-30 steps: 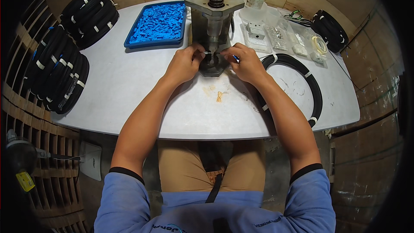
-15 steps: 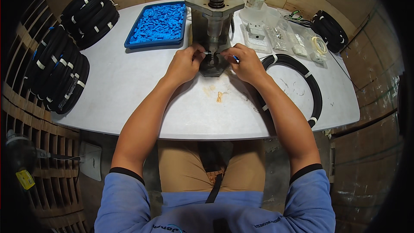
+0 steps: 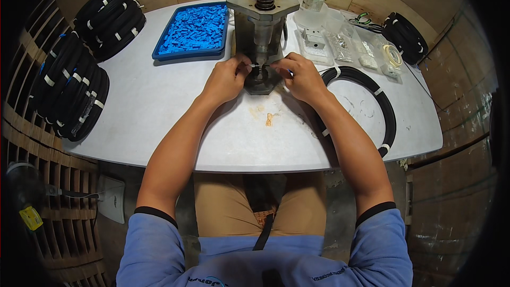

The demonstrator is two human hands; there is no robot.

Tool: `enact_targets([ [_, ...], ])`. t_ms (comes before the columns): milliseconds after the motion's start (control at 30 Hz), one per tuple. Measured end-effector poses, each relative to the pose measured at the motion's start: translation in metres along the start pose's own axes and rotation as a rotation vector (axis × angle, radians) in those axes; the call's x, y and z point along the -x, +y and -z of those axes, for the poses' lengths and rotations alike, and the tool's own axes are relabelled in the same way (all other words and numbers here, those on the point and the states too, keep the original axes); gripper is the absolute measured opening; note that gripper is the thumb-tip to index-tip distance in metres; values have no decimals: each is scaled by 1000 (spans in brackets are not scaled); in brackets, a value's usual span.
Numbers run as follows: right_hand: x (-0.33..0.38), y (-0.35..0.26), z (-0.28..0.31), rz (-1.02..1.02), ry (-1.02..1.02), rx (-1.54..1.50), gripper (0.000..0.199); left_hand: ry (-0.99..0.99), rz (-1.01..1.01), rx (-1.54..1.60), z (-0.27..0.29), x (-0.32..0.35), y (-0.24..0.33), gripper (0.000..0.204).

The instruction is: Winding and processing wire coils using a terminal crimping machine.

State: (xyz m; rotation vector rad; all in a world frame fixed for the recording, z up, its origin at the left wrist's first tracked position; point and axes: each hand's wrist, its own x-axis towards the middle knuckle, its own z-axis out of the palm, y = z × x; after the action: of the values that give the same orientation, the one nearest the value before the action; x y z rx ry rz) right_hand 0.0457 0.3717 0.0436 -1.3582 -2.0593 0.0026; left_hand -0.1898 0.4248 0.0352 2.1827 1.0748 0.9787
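A grey metal press (image 3: 260, 16) with a spring on top stands at the far middle of the table. At its base, my left hand (image 3: 227, 78) pinches a small pale, silvery piece (image 3: 254, 66) between thumb and fingertips, on the left of the press tool. On the other side of the tool, my right hand (image 3: 304, 77) is closed, its fingertips pressed together close to the metal. What the right fingers hold is too small to make out. Both hands hover just above the press base (image 3: 258, 89).
A dark blue tray (image 3: 190, 55) full of small blue plastic parts sits left of the press. Black cable coils (image 3: 74, 87) are stacked at left. Another black coil (image 3: 390, 114) lies at right. Behind it are clear containers with small parts (image 3: 340, 45) and a white bottle (image 3: 313, 0).
A bit of blue seen at my right fingers earlier no longer shows. Both hands stay in nearly the same place at the press.
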Motion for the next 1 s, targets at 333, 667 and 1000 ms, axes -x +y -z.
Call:
enact_targets([
  [333,0,-1,1,6,-1,5,45,-8,7,3,0,-1,-2,19],
  [667,0,0,1,1,-23,8,46,-17,20,5,0,-1,-1,19],
  [1000,1,-1,2,-15,-20,-2,47,-30,33,-2,0,-2,0,19],
])
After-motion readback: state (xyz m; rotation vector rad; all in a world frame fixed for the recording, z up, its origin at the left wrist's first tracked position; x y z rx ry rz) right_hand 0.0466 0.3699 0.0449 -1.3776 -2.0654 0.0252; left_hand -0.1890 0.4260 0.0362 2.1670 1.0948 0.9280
